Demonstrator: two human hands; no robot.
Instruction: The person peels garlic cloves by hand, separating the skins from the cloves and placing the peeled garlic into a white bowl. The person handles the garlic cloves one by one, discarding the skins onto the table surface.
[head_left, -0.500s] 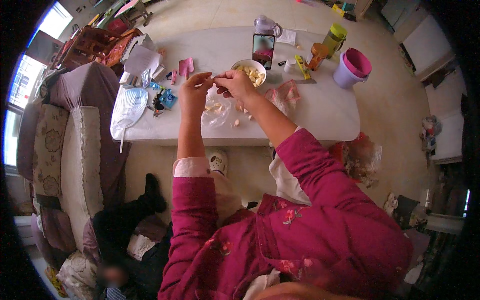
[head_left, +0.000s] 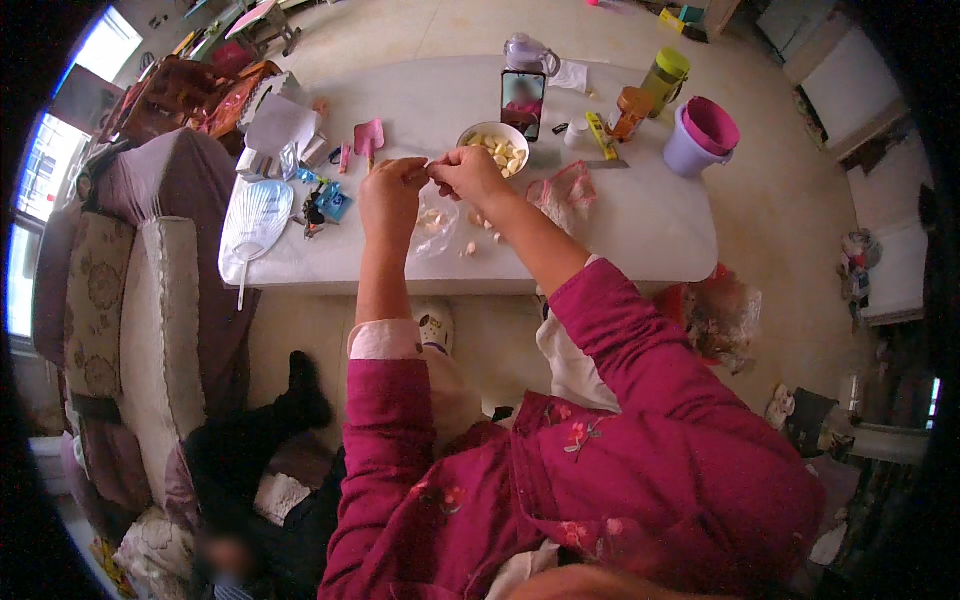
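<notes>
Over the table, my left hand (head_left: 390, 195) and my right hand (head_left: 470, 177) meet at the fingertips, both pinched closed. Between them is a small pale piece that looks like a garlic clove (head_left: 429, 171), mostly hidden by the fingers. Just beyond my right hand stands a white bowl (head_left: 463, 139) of peeled cloves (head_left: 503, 150). Below my hands, a clear plastic bag (head_left: 432, 240) lies with pale skins or cloves on it. Several unpeeled garlic cloves (head_left: 470, 248) are scattered beside it. A red mesh bag (head_left: 567, 190) lies to the right of my right wrist.
A phone (head_left: 523, 105) stands upright behind the bowl, near a purple kettle (head_left: 528, 52). Rightward are a cleaver (head_left: 606, 163), bottles (head_left: 668, 75) and a lilac bucket (head_left: 690, 150). Leftward lie a hand fan (head_left: 258, 220) and pink toy shovel (head_left: 369, 136). Someone in dark clothes (head_left: 250, 440) is at lower left.
My fingertips have shifted slightly and my left fingers are more curled. The whole view has moved a little; objects on the table keep their places.
</notes>
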